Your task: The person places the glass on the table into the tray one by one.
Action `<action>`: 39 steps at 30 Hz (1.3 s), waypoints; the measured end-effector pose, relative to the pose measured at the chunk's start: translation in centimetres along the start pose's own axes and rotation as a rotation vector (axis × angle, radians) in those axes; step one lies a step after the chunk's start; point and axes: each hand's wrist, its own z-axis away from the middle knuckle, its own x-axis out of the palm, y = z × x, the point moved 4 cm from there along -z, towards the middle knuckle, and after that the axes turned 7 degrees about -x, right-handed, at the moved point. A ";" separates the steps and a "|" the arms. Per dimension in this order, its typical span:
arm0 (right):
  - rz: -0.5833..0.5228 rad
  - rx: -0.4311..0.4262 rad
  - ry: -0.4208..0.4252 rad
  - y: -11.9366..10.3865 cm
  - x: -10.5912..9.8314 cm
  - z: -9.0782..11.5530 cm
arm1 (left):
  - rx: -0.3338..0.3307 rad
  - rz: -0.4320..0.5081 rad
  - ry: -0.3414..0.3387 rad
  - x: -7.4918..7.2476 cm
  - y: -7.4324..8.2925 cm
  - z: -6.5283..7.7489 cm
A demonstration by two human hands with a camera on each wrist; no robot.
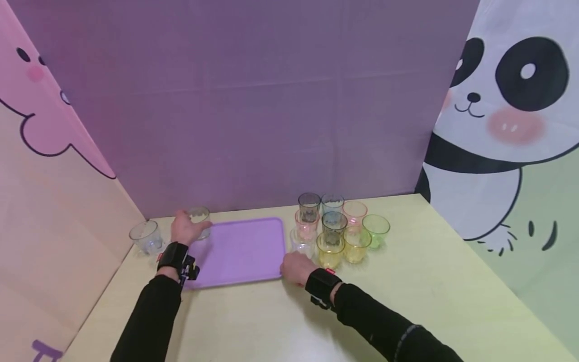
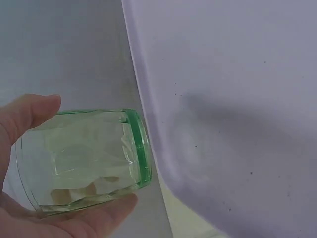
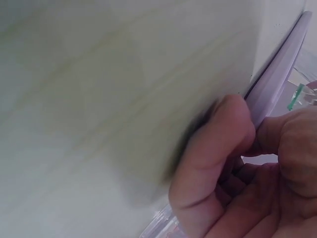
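Your left hand (image 1: pixel 185 229) pinches a clear glass (image 2: pixel 94 153) between thumb and fingers; your right hand (image 1: pixel 297 268) pinches the rim of the purple tray (image 1: pixel 246 251) at its near right corner. Outward from your hands, the tray's near edge faces open room on the pale worktop (image 1: pixel 235 327), which runs on toward you; the far edge lies near the purple back panel (image 1: pixel 249 110).

The clear glass lies in your left hand's grasp, by the tray's far left corner, its green-tinted base just beside the rim in the left wrist view; whether it touches the worktop you cannot tell. The tray floor carries a soft shadow and dark specks.

Left of your left hand stands another clear glass (image 1: pixel 147 239), near the side wall (image 1: pixel 50 216). Beyond your right hand, right of the tray, a close group of tumblers (image 1: pixel 357 245) stands in clear, pink, yellow, green, blue-grey and dark tints; which are nested you cannot tell.
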 end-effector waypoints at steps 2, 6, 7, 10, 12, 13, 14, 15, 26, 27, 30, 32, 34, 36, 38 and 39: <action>-0.001 -0.004 -0.001 0.0 0.0 0.0 | -0.012 0.006 -0.009 0.2 -0.2 -0.3; 0.022 -0.009 -0.006 -0.1 0.0 -0.1 | -0.006 -0.026 -0.050 0.7 -0.3 -1.0; 0.026 -0.008 -0.005 -0.1 0.0 -0.1 | -0.003 -0.044 -0.062 0.8 -0.4 -1.2; 0.040 0.000 -0.005 -0.2 -0.1 0.0 | -0.003 -0.084 -0.091 1.0 -0.8 -1.9; 0.025 0.009 -0.004 -0.2 -0.1 0.0 | -0.009 -0.110 -0.108 1.0 -1.2 -2.5; 0.018 0.009 -0.003 -0.2 -0.1 0.0 | -0.013 -0.125 -0.115 1.0 -1.4 -2.7; 0.009 0.007 -0.003 -0.2 -0.1 0.0 | -0.015 -0.132 -0.119 1.0 -1.5 -2.9; -0.003 0.007 -0.005 -0.2 0.0 0.0 | -0.019 -0.135 -0.126 0.9 -1.6 -3.0; -0.018 0.017 -0.007 -0.1 0.0 0.0 | -0.013 -0.222 -0.147 0.6 -1.0 -2.9; -0.020 0.018 -0.009 -0.1 0.1 0.0 | -0.010 -0.231 -0.144 0.6 -1.1 -3.0; 0.004 0.020 -0.006 -0.1 0.1 0.0 | -0.006 -0.255 -0.141 0.6 -1.3 -3.4; 0.009 0.025 -0.006 0.0 0.1 0.0 | -0.006 -0.264 -0.138 0.7 -1.4 -3.6; 0.018 0.029 -0.007 0.1 0.1 -0.1 | -0.008 -0.264 -0.138 0.8 -1.3 -3.7; 0.023 0.030 -0.007 0.1 0.1 0.0 | -0.009 -0.264 -0.139 0.9 -1.3 -3.7; 0.028 0.030 -0.008 0.2 0.0 0.0 | -0.009 -0.264 -0.137 0.9 -1.3 -3.7; 0.034 0.030 -0.010 0.2 0.0 0.0 | -0.007 -0.263 -0.136 0.9 -1.3 -3.7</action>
